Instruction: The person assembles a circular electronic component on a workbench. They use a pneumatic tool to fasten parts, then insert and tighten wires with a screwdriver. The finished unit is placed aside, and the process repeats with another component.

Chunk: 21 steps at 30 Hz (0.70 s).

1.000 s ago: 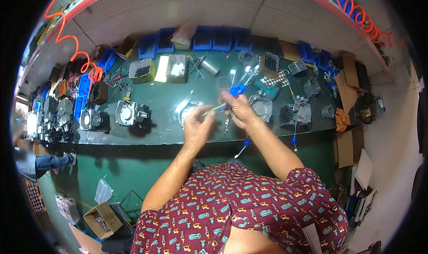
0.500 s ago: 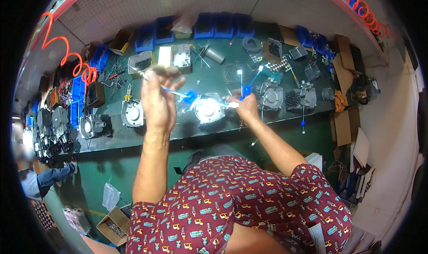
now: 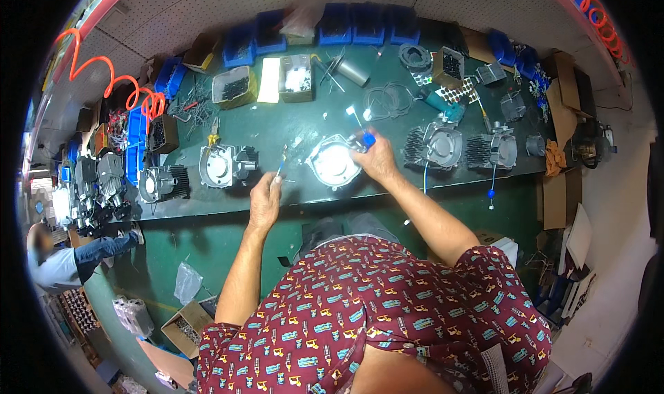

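Observation:
A round metal motor housing (image 3: 335, 164), glaring brightly, lies on the bench in front of me. My right hand (image 3: 378, 160) is closed on its right side, the fingertips partly hidden. Against these fingers sits a blue piece (image 3: 369, 139), from which a wire runs up to a white connector (image 3: 351, 110). Left of the housing and apart from it, my left hand (image 3: 265, 199) pinches a thin blue-and-white wire (image 3: 280, 166) between thumb and finger, its end pointing away from me.
Similar finned motors stand at the right (image 3: 441, 145) and left (image 3: 218, 166), pliers (image 3: 214, 131) behind one. Small-parts boxes (image 3: 234, 88) and blue bins (image 3: 335, 25) line the back. A teal power tool (image 3: 443, 107) lies right. Another person (image 3: 59, 263) is at far left.
My left hand has dropped toward the bench's near edge with the wire, away from the housing. My right hand has moved onto the housing's side. The whole view has shifted slightly.

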Available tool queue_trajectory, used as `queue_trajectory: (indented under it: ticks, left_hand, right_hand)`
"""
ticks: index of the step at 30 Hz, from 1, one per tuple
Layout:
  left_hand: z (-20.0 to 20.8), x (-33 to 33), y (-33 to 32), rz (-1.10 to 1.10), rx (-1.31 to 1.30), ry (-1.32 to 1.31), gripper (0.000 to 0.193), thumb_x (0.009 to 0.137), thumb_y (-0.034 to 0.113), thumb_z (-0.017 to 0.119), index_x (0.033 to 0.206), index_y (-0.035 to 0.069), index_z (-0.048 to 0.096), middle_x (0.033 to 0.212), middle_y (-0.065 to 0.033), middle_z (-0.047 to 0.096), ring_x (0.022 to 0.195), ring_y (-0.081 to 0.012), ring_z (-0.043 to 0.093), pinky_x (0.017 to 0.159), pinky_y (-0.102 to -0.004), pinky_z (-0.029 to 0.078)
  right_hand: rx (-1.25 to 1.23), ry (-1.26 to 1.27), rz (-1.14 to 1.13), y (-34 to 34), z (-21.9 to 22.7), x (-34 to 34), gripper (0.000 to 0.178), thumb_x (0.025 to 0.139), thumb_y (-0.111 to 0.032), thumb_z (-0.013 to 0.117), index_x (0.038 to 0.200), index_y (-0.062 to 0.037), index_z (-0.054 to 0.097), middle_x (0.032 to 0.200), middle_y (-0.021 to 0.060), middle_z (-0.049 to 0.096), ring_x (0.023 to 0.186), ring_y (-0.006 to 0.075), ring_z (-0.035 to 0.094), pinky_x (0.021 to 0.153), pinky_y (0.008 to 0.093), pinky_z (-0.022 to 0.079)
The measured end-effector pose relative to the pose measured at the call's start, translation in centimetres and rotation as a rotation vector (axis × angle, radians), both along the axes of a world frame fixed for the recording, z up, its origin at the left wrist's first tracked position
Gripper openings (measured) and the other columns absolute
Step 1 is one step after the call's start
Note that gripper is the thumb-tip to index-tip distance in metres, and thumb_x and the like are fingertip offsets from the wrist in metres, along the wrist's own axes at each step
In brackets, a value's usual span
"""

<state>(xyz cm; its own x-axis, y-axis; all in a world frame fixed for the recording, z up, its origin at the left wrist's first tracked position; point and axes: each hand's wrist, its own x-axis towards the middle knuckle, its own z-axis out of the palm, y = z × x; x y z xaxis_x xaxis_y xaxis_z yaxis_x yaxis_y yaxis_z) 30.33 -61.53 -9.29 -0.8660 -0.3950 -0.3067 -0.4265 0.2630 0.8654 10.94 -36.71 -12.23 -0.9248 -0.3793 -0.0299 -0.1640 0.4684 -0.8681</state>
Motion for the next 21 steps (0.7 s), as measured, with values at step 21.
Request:
queue_trajectory:
  ticks: [21]
  left_hand:
    - [-2.2, 2.6, 1.3, -0.237, -0.184, 0.001, 0.026, 0.103, 0.018, 0.057, 0.119, 0.0, 0.067, 0.078, -0.0111, 0.062, 0.072, -0.0164, 0.056, 0.069, -0.0334, 0.048]
  right_hand:
    - [-0.009, -0.12, 0.243, -0.4, 0.0, -3.7, 0.05, 0.069, -0.026, 0.079, 0.112, -0.0026, 0.068, 0.1, 0.0168, 0.075, 0.094, 0.0327, 0.072, 0.086, 0.0397, 0.055]
